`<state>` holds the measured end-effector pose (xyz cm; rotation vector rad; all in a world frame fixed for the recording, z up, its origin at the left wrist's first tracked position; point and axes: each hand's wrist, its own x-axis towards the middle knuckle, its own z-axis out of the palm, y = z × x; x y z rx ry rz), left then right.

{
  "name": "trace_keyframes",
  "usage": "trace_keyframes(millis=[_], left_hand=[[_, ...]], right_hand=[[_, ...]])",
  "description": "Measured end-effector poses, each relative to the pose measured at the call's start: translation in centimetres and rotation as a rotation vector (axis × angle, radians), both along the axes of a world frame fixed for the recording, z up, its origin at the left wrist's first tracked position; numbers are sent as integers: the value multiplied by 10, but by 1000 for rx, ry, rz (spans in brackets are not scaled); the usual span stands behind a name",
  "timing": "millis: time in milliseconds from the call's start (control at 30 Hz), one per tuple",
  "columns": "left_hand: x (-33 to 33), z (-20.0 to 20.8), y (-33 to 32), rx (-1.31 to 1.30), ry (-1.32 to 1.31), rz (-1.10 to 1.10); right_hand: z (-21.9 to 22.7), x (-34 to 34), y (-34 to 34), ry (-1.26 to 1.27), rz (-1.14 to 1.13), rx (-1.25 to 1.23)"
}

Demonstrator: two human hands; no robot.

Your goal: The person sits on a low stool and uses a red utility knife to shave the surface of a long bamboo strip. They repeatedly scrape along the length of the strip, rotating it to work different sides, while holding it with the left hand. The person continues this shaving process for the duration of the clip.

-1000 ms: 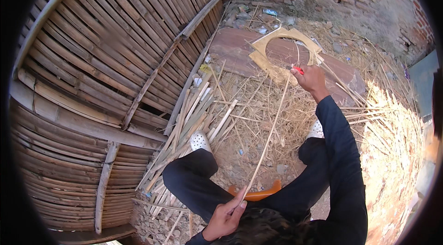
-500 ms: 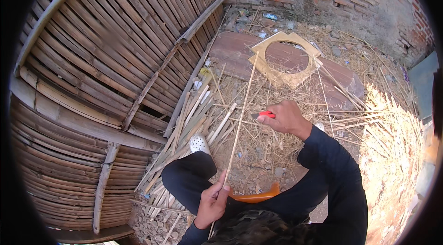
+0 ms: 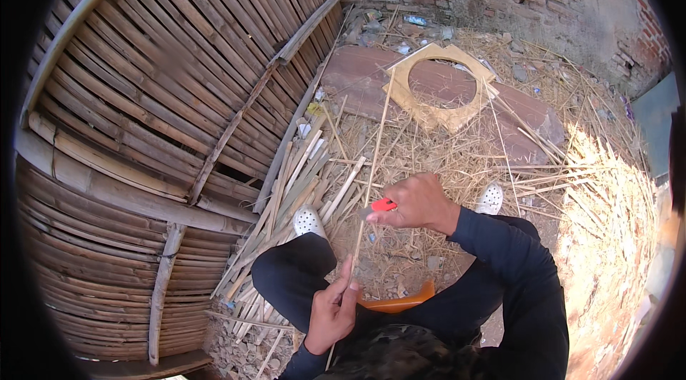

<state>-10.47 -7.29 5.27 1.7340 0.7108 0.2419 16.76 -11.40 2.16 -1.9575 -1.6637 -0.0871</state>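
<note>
A long, thin, straw-coloured bamboo strip [image 3: 374,158] slants from the person's lap up toward the far board, passing through the left hand [image 3: 333,310], whose thumb and fingers are pinched around its lower part. It looks light and springy, stiff along its length yet likely to bow if pushed sideways, and its edges may splinter. A thumb-and-finger grip on the lower part, well below the blade, seems the sound hold. The right hand [image 3: 421,201] is closed round a red-handled short-bladed knife [image 3: 384,205], its blade at the strip above the left hand; whether the edge bites cannot be told.

Beyond, the strip's upper end overlaps the edge of a flat tan board with a round hole [image 3: 400,94], though contact is unclear. That board lies over a dark brown flat panel [image 3: 361,72]. Pale dry shavings [image 3: 436,162] litter the ground between the feet. A pile of split bamboo lengths [image 3: 300,180] lies by the left foot's white perforated clog [image 3: 307,221], beside a brown bamboo-slat wall [image 3: 143,87].
</note>
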Motion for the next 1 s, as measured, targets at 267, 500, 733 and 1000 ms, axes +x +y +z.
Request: trace_keyframes(millis=[267, 500, 733, 1000], left_hand=[[22, 24, -12, 125, -197, -86], [26, 10, 8, 130, -147, 42], [32, 5, 7, 227, -86, 13], [31, 8, 6, 227, -29, 27]], right_hand=[[-14, -22, 2, 49, 72, -98], [-1, 11, -6, 180, -56, 220], [11, 14, -1, -35, -86, 205], [8, 17, 5, -12, -72, 144]])
